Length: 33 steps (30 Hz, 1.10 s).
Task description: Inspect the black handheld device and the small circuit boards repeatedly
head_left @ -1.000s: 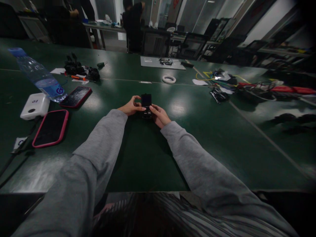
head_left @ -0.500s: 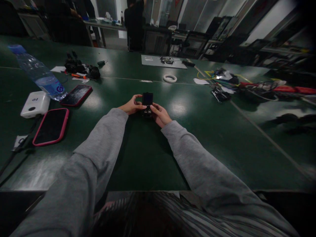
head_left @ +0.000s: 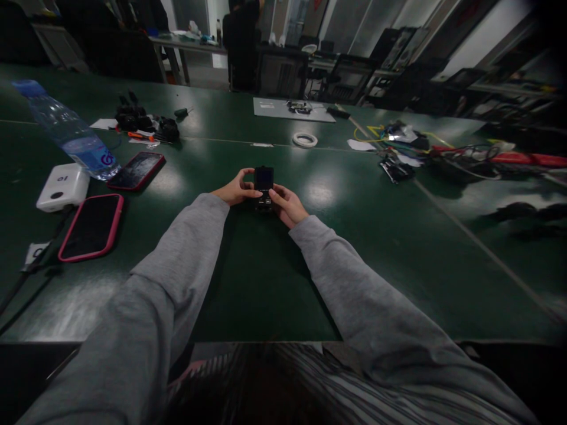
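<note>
A small black device with a dark square screen (head_left: 264, 177) stands upright on the green table (head_left: 266, 265), between my two hands. My left hand (head_left: 239, 189) grips its left side, with the thumb over the front just below the screen. On the right side, my right hand (head_left: 287, 205) holds the same device, its thumb touching the front near some small light-coloured labels or ports. The fingers behind the device are partly hidden. Its exact kind is too small and dark to make out.
Left of my arm lie two red-edged phones (head_left: 92, 227), a white box (head_left: 63, 188) with a cable, and a tilted-looking water bottle (head_left: 71, 133). Beyond my hands is a tape roll (head_left: 305, 140). Tangled wires (head_left: 403, 139) lie at right. A person (head_left: 241, 41) is in the background.
Almost nothing differs. Both hands keep their hold on the device, which appears shifted very slightly left.
</note>
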Available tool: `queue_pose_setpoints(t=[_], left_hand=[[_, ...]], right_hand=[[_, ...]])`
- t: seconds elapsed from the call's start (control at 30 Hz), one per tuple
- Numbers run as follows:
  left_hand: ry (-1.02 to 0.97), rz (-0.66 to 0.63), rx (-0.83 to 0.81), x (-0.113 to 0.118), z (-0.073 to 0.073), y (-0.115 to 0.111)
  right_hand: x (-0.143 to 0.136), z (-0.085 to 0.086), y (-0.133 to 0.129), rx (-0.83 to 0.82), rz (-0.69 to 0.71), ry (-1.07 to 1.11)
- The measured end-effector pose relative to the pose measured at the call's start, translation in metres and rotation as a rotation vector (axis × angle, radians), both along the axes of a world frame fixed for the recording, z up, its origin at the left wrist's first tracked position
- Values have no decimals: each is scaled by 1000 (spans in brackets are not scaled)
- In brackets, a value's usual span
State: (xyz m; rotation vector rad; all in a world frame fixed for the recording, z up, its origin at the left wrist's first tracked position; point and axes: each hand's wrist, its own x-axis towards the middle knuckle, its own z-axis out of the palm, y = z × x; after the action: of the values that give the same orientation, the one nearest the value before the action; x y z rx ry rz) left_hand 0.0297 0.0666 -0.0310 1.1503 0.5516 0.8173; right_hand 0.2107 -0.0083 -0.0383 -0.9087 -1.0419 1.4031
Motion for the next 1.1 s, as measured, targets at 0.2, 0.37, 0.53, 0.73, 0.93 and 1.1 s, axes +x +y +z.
queue_pose_setpoints(t=[0.2, 0.37, 0.53, 0.73, 0.93, 1.1], left_hand=[[13, 17, -55, 0, -3, 4], [4, 22, -91, -1, -7, 8], [-2, 7, -76, -2, -10, 10], [7, 18, -81, -2, -9, 10], [-4, 30, -95, -1, -8, 9], [-10, 70, -129, 1, -6, 8]], right_hand=[[-1, 1, 1, -16, -17, 19], [-1, 2, 1, -33, -13, 10], [-2, 5, -1, -44, -6, 32], [-3, 7, -1, -23, 4, 16], [-4, 2, 0, 43, -33, -44], [-11, -3, 0, 140, -123, -174]])
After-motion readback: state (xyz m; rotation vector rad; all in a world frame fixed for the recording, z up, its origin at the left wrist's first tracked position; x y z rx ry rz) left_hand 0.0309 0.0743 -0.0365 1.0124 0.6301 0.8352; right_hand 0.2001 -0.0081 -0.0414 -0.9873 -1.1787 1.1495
